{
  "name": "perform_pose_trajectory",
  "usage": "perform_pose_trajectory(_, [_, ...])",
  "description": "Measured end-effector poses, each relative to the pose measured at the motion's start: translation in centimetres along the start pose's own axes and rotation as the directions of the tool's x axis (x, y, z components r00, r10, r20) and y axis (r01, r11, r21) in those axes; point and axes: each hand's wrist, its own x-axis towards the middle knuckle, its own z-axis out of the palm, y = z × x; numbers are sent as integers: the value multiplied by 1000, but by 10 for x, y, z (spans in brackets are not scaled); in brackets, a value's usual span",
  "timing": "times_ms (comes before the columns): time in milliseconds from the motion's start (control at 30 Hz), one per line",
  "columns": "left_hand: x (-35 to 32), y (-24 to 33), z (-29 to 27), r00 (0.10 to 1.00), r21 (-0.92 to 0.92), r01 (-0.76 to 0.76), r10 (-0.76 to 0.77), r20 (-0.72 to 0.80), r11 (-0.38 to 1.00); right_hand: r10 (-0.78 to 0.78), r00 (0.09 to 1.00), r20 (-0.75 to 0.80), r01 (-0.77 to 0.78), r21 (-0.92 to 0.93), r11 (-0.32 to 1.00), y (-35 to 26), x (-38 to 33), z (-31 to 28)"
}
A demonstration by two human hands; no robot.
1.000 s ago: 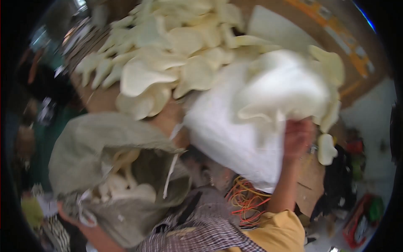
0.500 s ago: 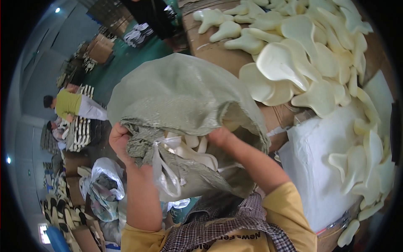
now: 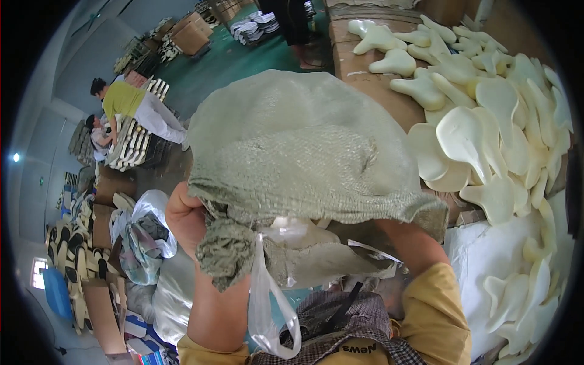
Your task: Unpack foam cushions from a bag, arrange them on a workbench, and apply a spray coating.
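Note:
A large grey-green woven sack [image 3: 298, 140] bulges in front of me with its mouth toward my body. My left hand [image 3: 184, 210] is closed on the bunched rim at the sack's left side. On the right, my right forearm [image 3: 417, 246] reaches into the mouth, and the cloth hides that hand and its fingers. Pale contents [image 3: 295, 231], partly under clear plastic, show in the opening, too covered to name. From the knotted edge hangs a thin white plastic strip or bag handle [image 3: 267, 310].
Cream, paddle-shaped moulded foam pieces [image 3: 465, 140] lie heaped on a cardboard-covered table [image 3: 350, 67] at the right, with white sheeting [image 3: 477, 255] nearer. Plastic bags [image 3: 146, 237] and cardboard boxes [image 3: 100, 310] stand at left. Two people [image 3: 131, 103] work beside stacked pieces further off.
The sack's upper edge has come down over its mouth, covering most of the contents. My right hand has gone deeper inside, out of sight. The whole view has shifted.

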Motion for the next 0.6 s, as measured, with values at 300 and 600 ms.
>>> perform_pose_trajectory(300, [-34, -14, 22, 947, 3, -180, 173, 272, 984, 103, 984, 144, -92, -78, 993, -3, -25, -15])
perform_pose_trajectory(600, [-128, 26, 135, 972, -215, 164, -121, 201, 963, 128, 985, 113, -108, -167, 980, -8, -221, -50])
